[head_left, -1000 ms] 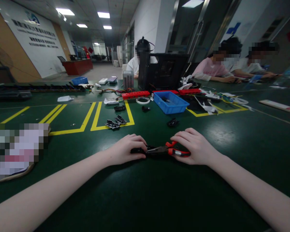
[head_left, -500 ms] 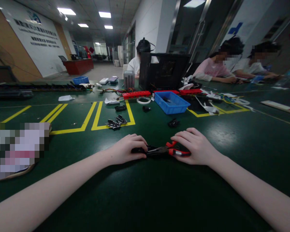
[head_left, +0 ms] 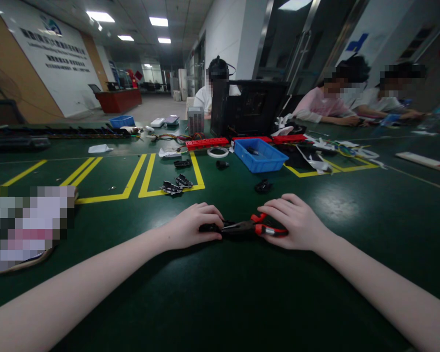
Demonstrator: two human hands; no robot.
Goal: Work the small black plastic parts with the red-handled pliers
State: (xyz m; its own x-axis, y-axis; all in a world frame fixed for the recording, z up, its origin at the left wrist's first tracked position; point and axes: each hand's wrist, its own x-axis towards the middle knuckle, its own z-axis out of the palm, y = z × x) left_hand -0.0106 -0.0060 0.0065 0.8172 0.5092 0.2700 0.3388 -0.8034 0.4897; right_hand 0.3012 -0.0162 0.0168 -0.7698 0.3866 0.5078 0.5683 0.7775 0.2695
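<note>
Long-nose pliers (head_left: 247,227) with red and black handles are gripped in my right hand (head_left: 295,222), jaws pointing left. My left hand (head_left: 196,226) is closed around a small black part (head_left: 209,228), mostly covered by the fingers. The tips of the pliers reach the black part beside my left fingertips; whether they clamp it I cannot tell. Beyond my hands lie other small black pieces: a pair of broken-looking ones (head_left: 176,184) on the left and one (head_left: 263,186) nearer my right hand.
A blue bin (head_left: 260,156) holding dark bits stands ahead, with a roll of white tape (head_left: 217,152) beside it. Red strips (head_left: 207,143) and a black computer case (head_left: 253,107) are behind. Co-workers sit across the table. A pixelated flat object (head_left: 33,225) lies at left.
My right hand and the pliers have shifted very slightly left. My left hand stays in place on the black part.
</note>
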